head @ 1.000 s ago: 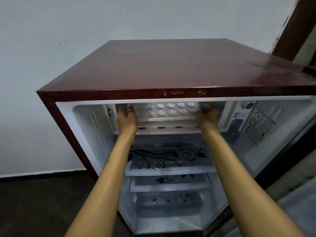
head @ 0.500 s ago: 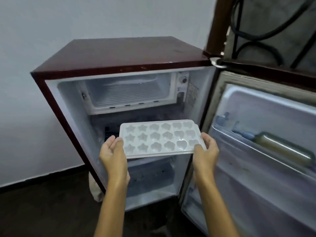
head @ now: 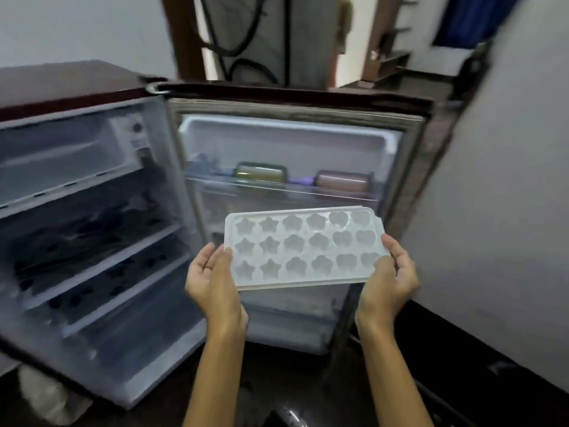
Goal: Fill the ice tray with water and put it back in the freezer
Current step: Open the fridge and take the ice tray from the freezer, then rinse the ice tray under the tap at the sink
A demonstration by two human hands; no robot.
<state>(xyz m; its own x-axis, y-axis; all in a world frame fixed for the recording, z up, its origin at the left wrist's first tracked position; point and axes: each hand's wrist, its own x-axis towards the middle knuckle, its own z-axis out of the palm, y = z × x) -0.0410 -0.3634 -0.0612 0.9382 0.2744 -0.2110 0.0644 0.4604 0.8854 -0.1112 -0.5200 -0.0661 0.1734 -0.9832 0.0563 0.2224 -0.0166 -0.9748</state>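
Note:
A white ice tray [head: 304, 246] with star, flower and heart moulds is held level in front of me, its cells looking empty. My left hand [head: 212, 282] grips its left end, thumb on the rim. My right hand [head: 388, 278] grips the right end the same way. The small maroon fridge stands open at the left, with its freezer compartment [head: 61, 158] at the top, empty inside.
The fridge door [head: 292, 143] hangs open straight ahead, its shelf carrying two lidded containers [head: 261, 174]. Glass shelves [head: 101, 241] fill the fridge body. A white wall [head: 492, 211] rises close at the right. The floor is dark, and a doorway shows behind.
Both hands pulled the tray out of the freezer and carried it right, away from the fridge body. My view has swung right toward the open door.

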